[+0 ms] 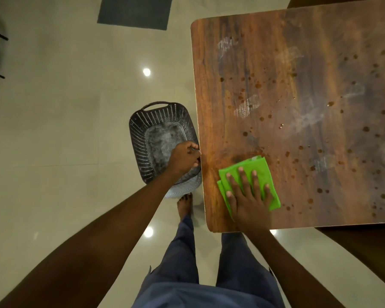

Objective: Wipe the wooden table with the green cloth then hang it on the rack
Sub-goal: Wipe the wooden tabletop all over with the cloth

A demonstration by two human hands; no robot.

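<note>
Green folded microfibre cloth (249,181), soft, light and limp, lay pinned under the flat, open right hand (249,196) on the brown wooden desk (298,96), best pinched by its far edge beyond that grip.

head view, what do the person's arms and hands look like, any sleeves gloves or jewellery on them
Both forearms are bare as far as the frame shows: no sleeves, gloves, watch or bands. The left hand and right hand show no rings on the visible fingers, and the nails are short and unpainted. Below, the person wears blue-grey trousers and is barefoot.
</note>
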